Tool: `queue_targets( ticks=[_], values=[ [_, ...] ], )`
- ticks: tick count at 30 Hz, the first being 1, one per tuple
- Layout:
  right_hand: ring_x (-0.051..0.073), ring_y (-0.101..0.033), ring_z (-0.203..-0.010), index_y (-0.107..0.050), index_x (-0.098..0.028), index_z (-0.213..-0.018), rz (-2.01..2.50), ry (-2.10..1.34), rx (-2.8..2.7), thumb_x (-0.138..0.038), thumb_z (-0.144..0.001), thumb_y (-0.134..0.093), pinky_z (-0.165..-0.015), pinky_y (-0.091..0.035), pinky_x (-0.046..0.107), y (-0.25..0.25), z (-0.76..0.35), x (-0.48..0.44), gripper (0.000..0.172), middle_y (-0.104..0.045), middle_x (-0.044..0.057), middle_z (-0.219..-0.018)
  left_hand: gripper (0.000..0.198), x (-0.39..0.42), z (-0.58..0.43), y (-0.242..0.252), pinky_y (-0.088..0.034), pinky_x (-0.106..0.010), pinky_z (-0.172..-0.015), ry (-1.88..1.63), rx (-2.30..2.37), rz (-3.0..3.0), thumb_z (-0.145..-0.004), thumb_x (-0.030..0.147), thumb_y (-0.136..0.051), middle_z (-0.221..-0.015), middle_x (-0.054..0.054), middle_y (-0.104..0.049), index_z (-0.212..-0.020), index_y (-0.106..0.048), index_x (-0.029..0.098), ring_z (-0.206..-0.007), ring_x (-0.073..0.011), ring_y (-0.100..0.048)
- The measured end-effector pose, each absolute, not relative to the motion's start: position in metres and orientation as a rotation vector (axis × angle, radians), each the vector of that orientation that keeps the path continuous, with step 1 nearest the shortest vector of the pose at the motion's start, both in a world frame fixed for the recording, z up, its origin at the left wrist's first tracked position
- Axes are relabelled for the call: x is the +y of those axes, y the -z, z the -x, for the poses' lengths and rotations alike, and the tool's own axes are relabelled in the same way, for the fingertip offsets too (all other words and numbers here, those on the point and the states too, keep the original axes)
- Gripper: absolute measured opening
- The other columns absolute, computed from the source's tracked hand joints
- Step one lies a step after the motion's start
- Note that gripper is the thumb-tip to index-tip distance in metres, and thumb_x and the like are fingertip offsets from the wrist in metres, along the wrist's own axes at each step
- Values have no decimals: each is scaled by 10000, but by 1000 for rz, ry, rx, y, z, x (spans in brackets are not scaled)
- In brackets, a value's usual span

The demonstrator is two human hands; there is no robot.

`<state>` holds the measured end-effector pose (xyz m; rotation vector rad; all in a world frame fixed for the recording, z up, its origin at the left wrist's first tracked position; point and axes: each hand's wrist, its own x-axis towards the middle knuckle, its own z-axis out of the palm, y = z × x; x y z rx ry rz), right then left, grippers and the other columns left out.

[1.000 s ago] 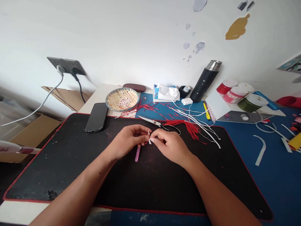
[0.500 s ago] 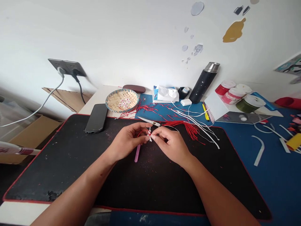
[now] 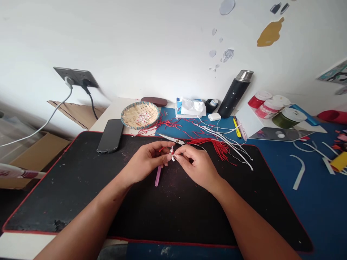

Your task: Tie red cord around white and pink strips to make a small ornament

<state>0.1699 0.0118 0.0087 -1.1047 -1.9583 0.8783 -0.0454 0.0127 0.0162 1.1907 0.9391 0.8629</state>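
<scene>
Between my two hands, above the black mat (image 3: 173, 213), is a small knotted piece of white and red cord (image 3: 172, 153). My left hand (image 3: 148, 159) pinches its left side, and a bit of red cord shows between those fingers. My right hand (image 3: 196, 164) is closed on its right side with thumb and forefinger. A purple plastic stick (image 3: 158, 176) lies on the mat under my left hand. Just behind the hands are scissors (image 3: 171, 139), their handles partly hidden. A bundle of red cords (image 3: 213, 145) and several white cords (image 3: 230, 141) lie beyond my right hand.
A woven basket (image 3: 127, 121) holds small red and white pieces. A phone (image 3: 110, 136) lies left of it. Along the back stand a tissue box (image 3: 179, 110), a black thermos (image 3: 234, 94) and spools of cord (image 3: 288, 118). A yellow cutter (image 3: 237, 129) lies at right.
The knotted piece has turned slightly between my fingers, so its white loops show differently. Both hands stay in almost the same place.
</scene>
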Motion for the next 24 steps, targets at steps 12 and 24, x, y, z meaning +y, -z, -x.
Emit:
queue_targets(
  ticks=[12, 24],
  values=[
    [103, -462, -546, -702, -215, -973, 1121, -845, -1958, -268, -997, -649, -578, -357, 245, -4, -170, 12, 79, -520, -70, -614, 504, 14, 47, -20, -535, -275, -689, -855, 892, -1157, -822, 249, -834, -957, -45, -729, -1300, -689, 178, -765, -155, -676],
    [111, -519, -555, -727, -228, -1018, 1149, -795, -2001, -259, -996, -649, -600, -384, 245, -5, -169, 11, 87, -582, -58, -631, 467, 13, 45, -17, -548, -266, -665, -895, 916, -1119, -862, 362, -842, -846, -33, -729, -1247, -675, 156, -732, -156, -683]
  ],
)
